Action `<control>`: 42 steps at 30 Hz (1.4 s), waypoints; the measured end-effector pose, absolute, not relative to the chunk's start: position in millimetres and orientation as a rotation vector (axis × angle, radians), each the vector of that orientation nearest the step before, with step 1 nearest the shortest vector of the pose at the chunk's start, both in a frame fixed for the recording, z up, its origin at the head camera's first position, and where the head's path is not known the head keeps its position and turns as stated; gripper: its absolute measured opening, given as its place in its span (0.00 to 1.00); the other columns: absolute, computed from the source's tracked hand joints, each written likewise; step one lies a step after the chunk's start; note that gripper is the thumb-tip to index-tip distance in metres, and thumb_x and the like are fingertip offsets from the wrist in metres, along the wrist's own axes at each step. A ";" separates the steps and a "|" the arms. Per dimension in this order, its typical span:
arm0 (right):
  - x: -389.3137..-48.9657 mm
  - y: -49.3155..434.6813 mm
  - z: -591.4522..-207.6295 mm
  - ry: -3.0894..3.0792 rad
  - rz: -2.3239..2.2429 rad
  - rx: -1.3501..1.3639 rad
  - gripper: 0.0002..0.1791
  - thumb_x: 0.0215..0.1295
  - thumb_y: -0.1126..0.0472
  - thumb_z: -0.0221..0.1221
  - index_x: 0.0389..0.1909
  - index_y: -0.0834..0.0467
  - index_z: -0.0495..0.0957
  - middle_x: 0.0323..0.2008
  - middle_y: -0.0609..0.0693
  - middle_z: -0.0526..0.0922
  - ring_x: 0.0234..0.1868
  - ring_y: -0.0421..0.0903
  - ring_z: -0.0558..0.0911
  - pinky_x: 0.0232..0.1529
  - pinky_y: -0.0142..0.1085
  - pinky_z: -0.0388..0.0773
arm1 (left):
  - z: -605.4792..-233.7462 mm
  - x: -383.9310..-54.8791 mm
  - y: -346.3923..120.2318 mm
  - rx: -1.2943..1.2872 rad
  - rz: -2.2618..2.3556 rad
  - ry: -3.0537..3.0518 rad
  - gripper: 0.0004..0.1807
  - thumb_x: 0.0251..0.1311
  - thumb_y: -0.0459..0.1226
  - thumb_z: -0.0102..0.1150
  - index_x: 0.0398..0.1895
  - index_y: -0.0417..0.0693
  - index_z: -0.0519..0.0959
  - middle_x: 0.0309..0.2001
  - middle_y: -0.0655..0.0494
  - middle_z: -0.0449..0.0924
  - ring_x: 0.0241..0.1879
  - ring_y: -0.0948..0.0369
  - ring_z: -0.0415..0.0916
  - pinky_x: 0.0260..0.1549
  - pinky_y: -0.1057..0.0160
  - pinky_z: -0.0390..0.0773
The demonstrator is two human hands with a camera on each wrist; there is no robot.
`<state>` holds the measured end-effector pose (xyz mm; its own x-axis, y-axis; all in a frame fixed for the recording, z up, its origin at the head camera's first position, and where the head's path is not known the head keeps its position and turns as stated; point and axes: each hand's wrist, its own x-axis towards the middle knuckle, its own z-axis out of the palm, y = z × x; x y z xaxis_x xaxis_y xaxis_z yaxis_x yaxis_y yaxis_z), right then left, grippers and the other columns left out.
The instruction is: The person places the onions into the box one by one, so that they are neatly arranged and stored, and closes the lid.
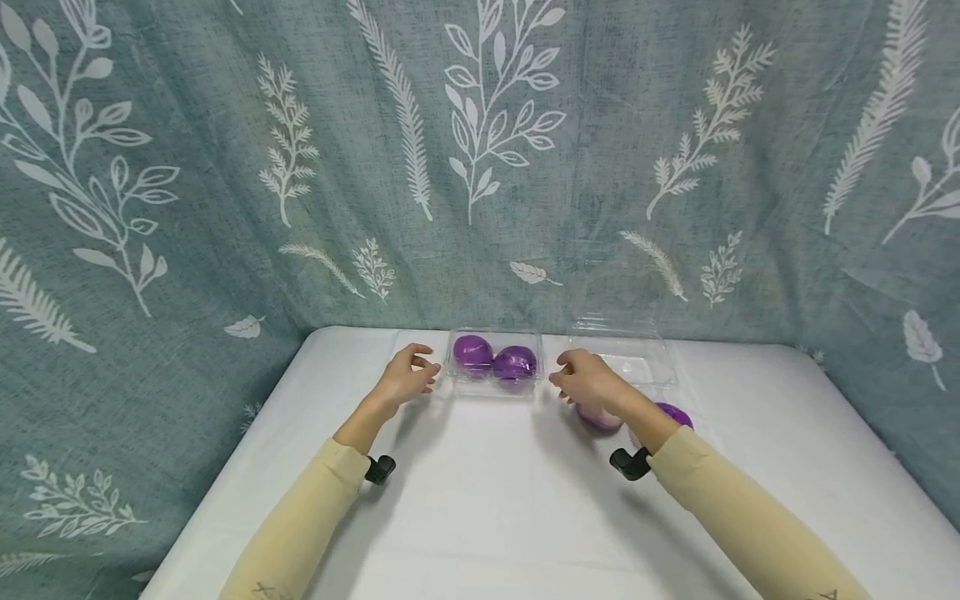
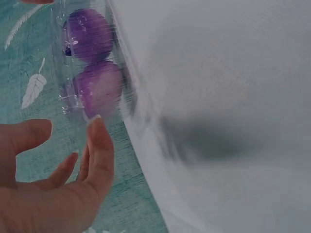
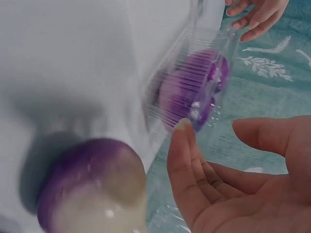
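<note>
A clear plastic box [image 1: 467, 388] stands near the table's back edge with two round purple vegetables inside, one on the left [image 1: 472, 353] and one on the right [image 1: 515, 363]. Just off its left end is my left hand [image 1: 402, 377], fingers loosely bent and thumb apart from them, nothing held. My right hand [image 1: 588, 379] hovers off the opposite end in a similar pose, also holding nothing. Under the right hand and wrist lie a purple-and-cream, turnip-like vegetable [image 3: 92, 189] and another purple one [image 1: 675, 414], both partly hidden in the head view.
Another clear plastic container [image 1: 660, 364] lies at the back right, behind the right hand. A white cloth covers the table [image 1: 480, 500]. Green leaf-patterned fabric [image 1: 600, 167] hangs right behind the table and along its sides.
</note>
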<state>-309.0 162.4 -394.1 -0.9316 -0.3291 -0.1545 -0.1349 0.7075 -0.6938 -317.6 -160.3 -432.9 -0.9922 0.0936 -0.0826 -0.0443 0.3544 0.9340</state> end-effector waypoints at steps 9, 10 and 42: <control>-287.3 189.3 -379.6 2.866 -0.833 -0.591 0.27 0.71 0.60 0.58 0.62 0.75 0.71 0.43 0.63 0.86 0.47 0.60 0.85 0.52 0.54 0.83 | -419.0 -308.6 -148.3 0.179 1.468 2.802 0.26 0.72 0.36 0.59 0.70 0.40 0.69 0.59 0.39 0.73 0.52 0.47 0.78 0.46 0.54 0.84; -283.9 192.9 -378.6 2.876 -0.831 -0.610 0.26 0.70 0.60 0.59 0.61 0.75 0.71 0.43 0.62 0.86 0.46 0.60 0.85 0.50 0.53 0.83 | -418.7 -308.3 -146.0 0.203 1.454 2.825 0.26 0.71 0.36 0.59 0.69 0.40 0.69 0.58 0.39 0.74 0.52 0.47 0.78 0.46 0.53 0.84; -236.3 316.0 -397.1 2.850 -0.921 -0.346 0.45 0.63 0.48 0.71 0.70 0.72 0.64 0.66 0.75 0.67 0.63 0.74 0.70 0.54 0.64 0.77 | -408.5 -312.6 -38.2 0.530 1.611 2.532 0.35 0.69 0.40 0.64 0.75 0.43 0.64 0.69 0.40 0.70 0.61 0.47 0.77 0.56 0.54 0.82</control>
<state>-236.3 316.0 -397.1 -0.9658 -0.2544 -0.0497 -0.1773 0.7880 -0.5896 -312.6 -38.2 -408.5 -0.9352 0.3379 0.1054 0.2386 0.3818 0.8929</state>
